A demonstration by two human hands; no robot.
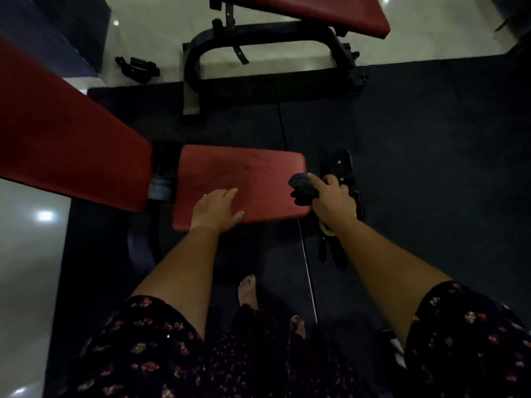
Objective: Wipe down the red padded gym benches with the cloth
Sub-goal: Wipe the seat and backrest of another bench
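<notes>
Head view. I note a small rectangular red padded seat pad (244, 182) at the centre, lying level. Just left of it, across a narrow gap with dark hardware, sits a long red padded backrest (66, 139) that runs off toward the far left.

The left hand (217, 209) lies palm down on the near left part of the seat pad, fingers straight and together, thumb spread; it holds nothing.

The right hand (330, 196) is at the pad's right edge, fingers curled tightly round a bunched dark cloth (303, 188). The cloth bulges out to the left of the fist over the pad's near right corner (I cannot tell whether it presses on the padding or sits just above it).

A second red padded bench (316, 12) stands at the far side on a curved black metal frame (258, 47), well apart from both hands.

Both benches rest partly on a dark floor mat (416, 139); pale glossy tile (28, 254) shows at left and far. A black strap attachment (339, 165) lies on the mat just right of the seat pad, behind the right hand. Two bare feet (247, 291) stand on the mat, near.
</notes>
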